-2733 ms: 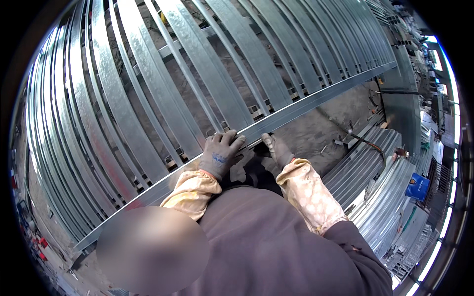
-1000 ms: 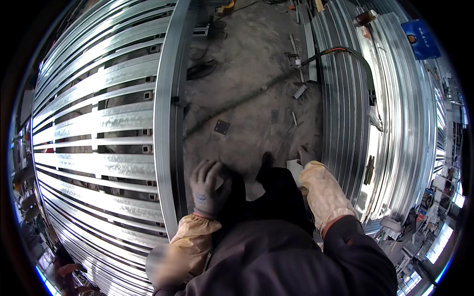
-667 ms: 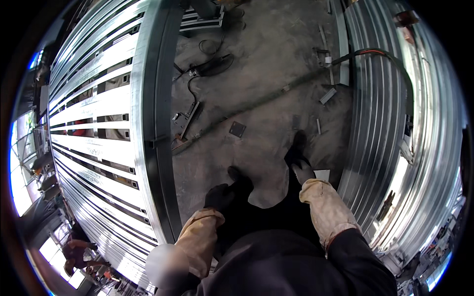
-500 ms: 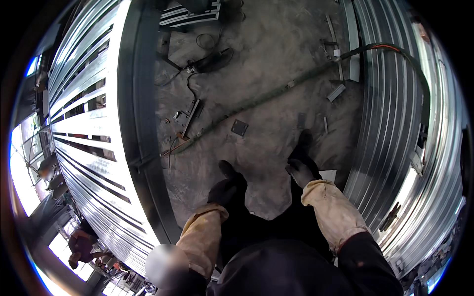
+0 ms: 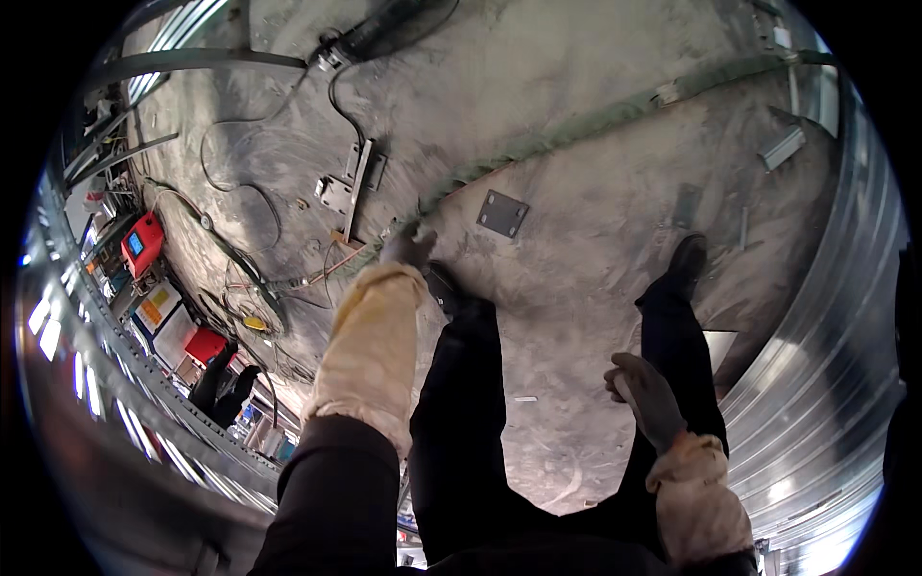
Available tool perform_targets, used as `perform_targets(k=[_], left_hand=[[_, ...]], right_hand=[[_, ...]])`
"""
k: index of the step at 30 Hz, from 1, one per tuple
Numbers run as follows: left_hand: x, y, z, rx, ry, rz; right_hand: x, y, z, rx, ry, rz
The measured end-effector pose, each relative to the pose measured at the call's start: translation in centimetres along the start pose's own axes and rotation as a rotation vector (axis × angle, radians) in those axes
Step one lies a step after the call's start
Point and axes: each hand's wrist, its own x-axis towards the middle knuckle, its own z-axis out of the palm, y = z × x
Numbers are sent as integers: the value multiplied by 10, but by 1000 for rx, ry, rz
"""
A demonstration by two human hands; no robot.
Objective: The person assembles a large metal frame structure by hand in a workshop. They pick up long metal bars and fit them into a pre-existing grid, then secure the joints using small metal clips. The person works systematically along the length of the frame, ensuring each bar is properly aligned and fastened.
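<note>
My left hand [image 5: 408, 248], in a dark glove and a tan cuff sleeve, reaches low over the floor beside the green-wrapped cable [image 5: 557, 134]. Its fingers look apart, and I make out nothing in them. Just past it lie a narrow metal bar [image 5: 359, 192] and small bracket plates [image 5: 334, 194]. A dark square plate with holes [image 5: 502, 213] rests to the right of that hand. My right hand [image 5: 648, 394], gloved too, hovers by my right thigh with its fingers loosely bent and no object visible in them.
A black corded power tool [image 5: 370, 34] lies at the far left. Thin cables loop over the floor near a red box with a screen [image 5: 142, 243]. Corrugated metal sheeting [image 5: 816, 384] stands along the right. Another person's dark legs [image 5: 226, 384] show at left.
My view has swung left and lower, bringing the red box into sight. My left hand has moved forward from beside my leg to the cable. My right hand has come back along my right leg.
</note>
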Motion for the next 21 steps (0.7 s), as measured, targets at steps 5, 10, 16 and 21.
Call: perform_targets(k=[5, 10, 16, 21], left_hand=[[111, -1, 1, 162, 130, -112], [193, -38, 5, 25, 306, -122], [236, -48, 30, -113, 442, -269], [156, 65, 56, 50, 448, 30]], right_hand=[[-5, -40, 14, 132, 85, -36], [4, -56, 16, 108, 137, 29], [15, -59, 17, 149, 107, 24], [13, -62, 17, 182, 120, 24]])
